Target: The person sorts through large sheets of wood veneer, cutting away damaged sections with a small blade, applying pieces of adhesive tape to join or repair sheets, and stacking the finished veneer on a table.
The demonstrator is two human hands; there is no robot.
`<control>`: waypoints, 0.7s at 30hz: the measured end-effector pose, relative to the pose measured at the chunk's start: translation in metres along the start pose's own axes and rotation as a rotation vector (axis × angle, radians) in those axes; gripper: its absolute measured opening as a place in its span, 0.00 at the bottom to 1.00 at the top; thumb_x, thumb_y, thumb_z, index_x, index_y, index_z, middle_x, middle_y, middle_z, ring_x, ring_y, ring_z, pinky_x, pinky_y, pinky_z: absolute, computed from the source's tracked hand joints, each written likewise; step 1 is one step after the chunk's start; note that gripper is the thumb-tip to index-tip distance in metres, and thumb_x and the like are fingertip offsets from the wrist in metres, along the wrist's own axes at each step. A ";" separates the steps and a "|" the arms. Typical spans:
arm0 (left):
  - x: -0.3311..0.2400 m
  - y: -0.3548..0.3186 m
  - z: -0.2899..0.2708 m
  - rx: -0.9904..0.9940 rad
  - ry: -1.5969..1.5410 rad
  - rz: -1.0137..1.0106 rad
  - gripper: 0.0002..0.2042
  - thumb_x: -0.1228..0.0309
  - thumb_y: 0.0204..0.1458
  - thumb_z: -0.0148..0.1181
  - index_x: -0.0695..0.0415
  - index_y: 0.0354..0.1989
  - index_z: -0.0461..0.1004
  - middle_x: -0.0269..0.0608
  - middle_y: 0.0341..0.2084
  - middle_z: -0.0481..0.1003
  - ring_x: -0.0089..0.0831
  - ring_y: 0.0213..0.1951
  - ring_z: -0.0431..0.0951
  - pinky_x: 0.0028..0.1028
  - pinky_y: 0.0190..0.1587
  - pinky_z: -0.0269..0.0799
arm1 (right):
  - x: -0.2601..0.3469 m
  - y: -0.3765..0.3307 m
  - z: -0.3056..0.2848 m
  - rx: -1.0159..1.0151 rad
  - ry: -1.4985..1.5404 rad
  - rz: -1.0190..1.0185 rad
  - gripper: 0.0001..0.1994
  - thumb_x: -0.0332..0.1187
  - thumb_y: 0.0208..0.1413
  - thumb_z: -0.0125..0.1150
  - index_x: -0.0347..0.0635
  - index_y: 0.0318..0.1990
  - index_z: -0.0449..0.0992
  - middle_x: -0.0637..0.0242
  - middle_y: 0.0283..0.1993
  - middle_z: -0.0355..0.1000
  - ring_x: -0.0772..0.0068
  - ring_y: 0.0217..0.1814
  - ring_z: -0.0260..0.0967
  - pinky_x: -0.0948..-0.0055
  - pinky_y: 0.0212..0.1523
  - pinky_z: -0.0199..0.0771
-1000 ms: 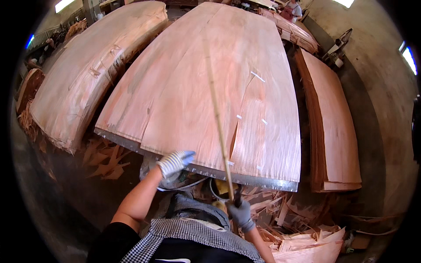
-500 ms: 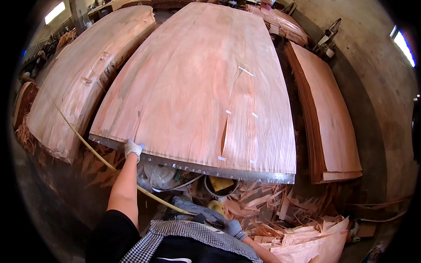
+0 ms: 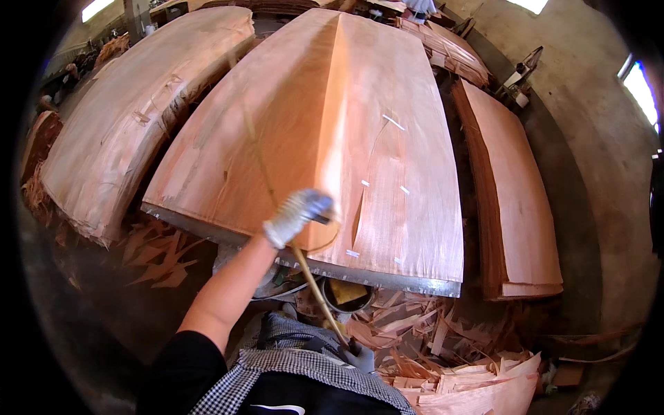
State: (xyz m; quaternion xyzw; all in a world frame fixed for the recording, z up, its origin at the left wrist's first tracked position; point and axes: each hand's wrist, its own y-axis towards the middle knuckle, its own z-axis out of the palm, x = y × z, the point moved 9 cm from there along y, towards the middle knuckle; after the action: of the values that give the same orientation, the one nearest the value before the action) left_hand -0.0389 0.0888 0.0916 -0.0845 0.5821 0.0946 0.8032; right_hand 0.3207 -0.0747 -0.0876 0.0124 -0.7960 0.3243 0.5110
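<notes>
My left hand (image 3: 302, 214), in a white and blue-grey glove, is closed at the near edge of a thin wood veneer sheet (image 3: 329, 131). That sheet stands lifted in a long ridge and curls beside the fingers; the fingertips are partly blurred. Below it lies the broad veneer stack (image 3: 415, 214), with short white tape strips along a split on its top. Close to my waist, my right hand (image 3: 361, 358), also gloved, is wrapped round the lower end of a long thin stick (image 3: 315, 287). The stick slants up past my left hand, across the sheet.
More veneer stacks lie on the left (image 3: 131, 117) and the right (image 3: 519, 187). A metal-edged board (image 3: 387, 280) supports the middle stack. Beneath its front edge sits a bucket (image 3: 363, 304); torn veneer scraps (image 3: 443, 325) cover the floor. Part of another person (image 3: 420, 7) shows at the far end.
My left hand has moved right and up from the stack's near left edge, raising the veneer sheet. The stick has swung from the left to over the middle stack.
</notes>
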 end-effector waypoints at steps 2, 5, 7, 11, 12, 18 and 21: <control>-0.011 -0.019 -0.051 -0.145 -0.496 -0.013 0.09 0.63 0.51 0.58 0.54 0.35 0.74 0.35 0.30 0.75 0.30 0.35 0.75 0.33 0.39 0.72 | -0.012 0.000 -0.007 -0.066 0.019 0.079 0.19 0.33 0.48 0.64 0.32 0.46 0.74 0.59 0.37 0.77 0.80 0.39 0.71 0.78 0.42 0.70; 0.027 -0.058 -0.148 -0.291 -0.821 -0.111 0.11 0.63 0.48 0.62 0.52 0.37 0.71 0.34 0.32 0.73 0.29 0.35 0.71 0.35 0.37 0.71 | -0.018 0.011 -0.017 -0.191 0.133 0.062 0.12 0.33 0.49 0.63 0.32 0.34 0.75 0.66 0.24 0.72 0.81 0.25 0.65 0.79 0.27 0.64; 0.057 -0.082 -0.181 -0.395 -0.707 -0.193 0.11 0.63 0.47 0.62 0.50 0.37 0.71 0.34 0.34 0.72 0.30 0.33 0.70 0.36 0.35 0.71 | -0.009 0.027 -0.027 -0.252 0.171 0.079 0.10 0.33 0.50 0.63 0.36 0.25 0.73 0.72 0.15 0.65 0.82 0.13 0.58 0.80 0.14 0.54; 0.136 -0.108 -0.205 -0.508 -0.510 -0.478 0.15 0.61 0.46 0.63 0.49 0.41 0.69 0.33 0.35 0.72 0.33 0.37 0.71 0.39 0.35 0.74 | 0.063 0.064 -0.038 -0.238 0.390 0.055 0.09 0.33 0.53 0.61 0.39 0.27 0.71 0.72 0.13 0.61 0.81 0.08 0.54 0.79 0.09 0.50; 0.147 -0.106 -0.199 -0.491 -0.431 -0.496 0.15 0.61 0.46 0.63 0.50 0.41 0.69 0.34 0.36 0.72 0.36 0.37 0.72 0.40 0.35 0.75 | 0.073 0.069 -0.045 -0.222 0.440 0.092 0.08 0.34 0.53 0.60 0.39 0.28 0.71 0.72 0.13 0.61 0.80 0.08 0.53 0.79 0.09 0.49; 0.172 -0.064 -0.100 -0.354 -0.229 -0.563 0.11 0.64 0.51 0.58 0.54 0.41 0.71 0.38 0.35 0.74 0.38 0.36 0.74 0.40 0.35 0.76 | 0.110 0.066 -0.130 -0.084 0.700 0.244 0.09 0.37 0.56 0.55 0.40 0.33 0.74 0.74 0.13 0.56 0.81 0.08 0.49 0.79 0.09 0.44; 0.188 -0.038 -0.041 -0.315 -0.238 -0.541 0.12 0.64 0.52 0.58 0.58 0.40 0.70 0.39 0.33 0.74 0.39 0.33 0.76 0.39 0.35 0.77 | 0.115 0.069 -0.203 -0.045 0.778 0.219 0.10 0.38 0.57 0.55 0.39 0.35 0.73 0.74 0.13 0.55 0.80 0.09 0.48 0.78 0.11 0.46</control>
State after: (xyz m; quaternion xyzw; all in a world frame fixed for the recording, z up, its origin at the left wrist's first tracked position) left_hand -0.0097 0.0521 -0.0985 -0.3475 0.4190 -0.0241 0.8385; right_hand 0.4053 0.1230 0.0269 -0.2072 -0.5465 0.3397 0.7369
